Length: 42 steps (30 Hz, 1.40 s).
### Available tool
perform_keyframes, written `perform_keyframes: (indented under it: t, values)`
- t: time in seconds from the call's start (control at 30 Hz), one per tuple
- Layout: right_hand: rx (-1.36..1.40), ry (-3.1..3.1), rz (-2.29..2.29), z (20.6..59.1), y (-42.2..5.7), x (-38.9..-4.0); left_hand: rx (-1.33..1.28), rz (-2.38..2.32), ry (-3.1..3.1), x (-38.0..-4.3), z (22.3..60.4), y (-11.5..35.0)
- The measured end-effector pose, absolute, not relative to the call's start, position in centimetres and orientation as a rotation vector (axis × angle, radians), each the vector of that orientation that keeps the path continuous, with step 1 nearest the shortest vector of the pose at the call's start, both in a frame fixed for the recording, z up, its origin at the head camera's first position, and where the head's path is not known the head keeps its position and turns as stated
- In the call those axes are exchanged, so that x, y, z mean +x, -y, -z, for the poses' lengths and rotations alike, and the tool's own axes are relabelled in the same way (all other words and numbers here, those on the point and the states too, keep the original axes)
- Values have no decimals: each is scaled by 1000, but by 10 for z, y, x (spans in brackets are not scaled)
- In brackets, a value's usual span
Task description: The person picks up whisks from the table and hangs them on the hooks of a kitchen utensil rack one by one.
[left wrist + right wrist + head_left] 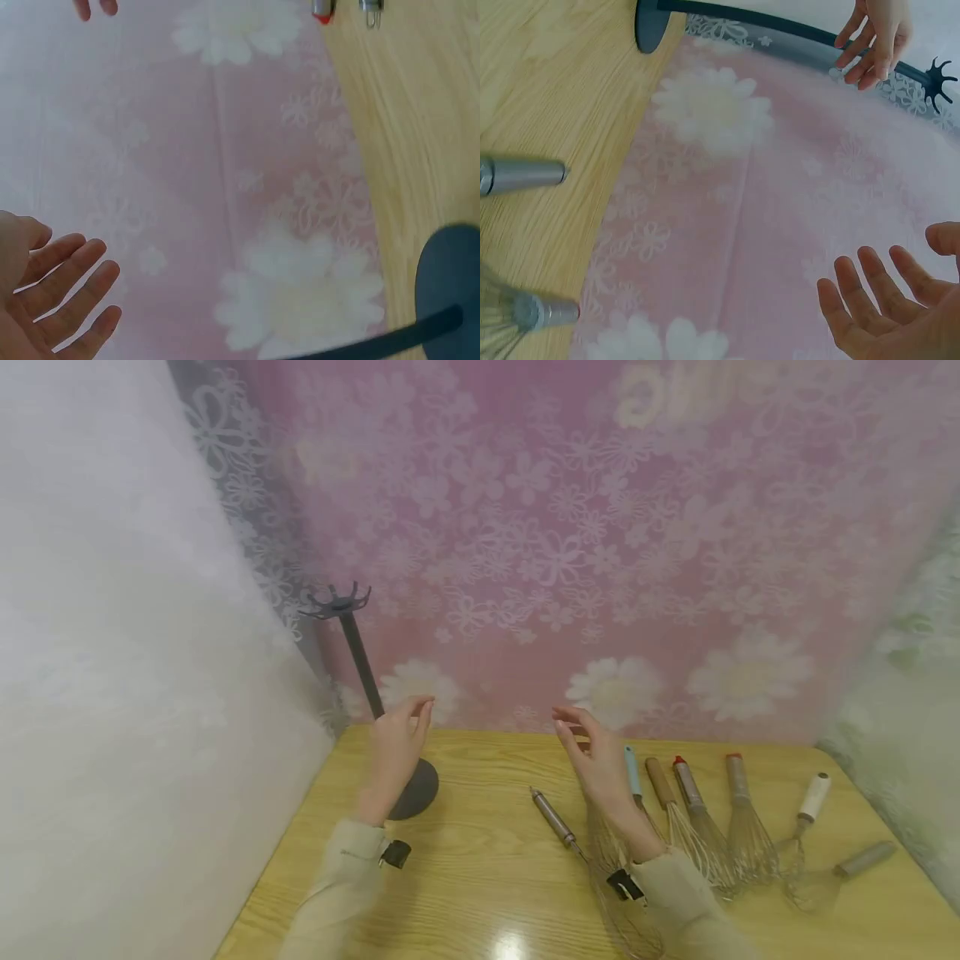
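Note:
Both hands are raised over the table with nothing in them. My left hand (393, 752) is in front of a dark upright stand (360, 660) topped with a ring of hooks; in the left wrist view its fingers (71, 289) are spread and relaxed. My right hand (602, 772) hovers over the left end of a group of whisks, and its fingers (877, 289) are loosely bent in the right wrist view. Closest to it lie a steel-handled whisk (553, 818), a blue-handled whisk (632, 772) and a wooden-handled whisk (661, 782). The right forearm hides part of their wires.
Further right on the wooden table (465, 877) lie a red-tipped whisk (689, 783), another steel-handled whisk (738, 781), a white-handled whisk (813, 797) and a grey-handled whisk (866, 860). A pink flowered backdrop (487, 677) rises behind, with a pale wall (150, 693) at left.

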State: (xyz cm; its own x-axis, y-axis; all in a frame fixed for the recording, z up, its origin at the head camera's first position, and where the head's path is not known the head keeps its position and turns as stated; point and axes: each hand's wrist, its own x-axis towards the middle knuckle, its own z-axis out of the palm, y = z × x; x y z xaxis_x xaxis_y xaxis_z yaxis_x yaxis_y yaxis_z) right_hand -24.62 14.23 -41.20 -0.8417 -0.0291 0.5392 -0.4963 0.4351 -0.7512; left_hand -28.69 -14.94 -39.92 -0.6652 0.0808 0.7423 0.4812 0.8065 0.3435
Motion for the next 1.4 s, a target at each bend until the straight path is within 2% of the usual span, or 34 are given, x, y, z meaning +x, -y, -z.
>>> perform_keyframes:
  t: [0.63, 1.4]
  values:
    - [583, 2246, -1517, 420, -61, -270, -209, 777, 2075, -294, 355, 227]
    - [789, 2303, -1501, 427, 14, -298, -267, 1200, 2188, -324, 346, 239]
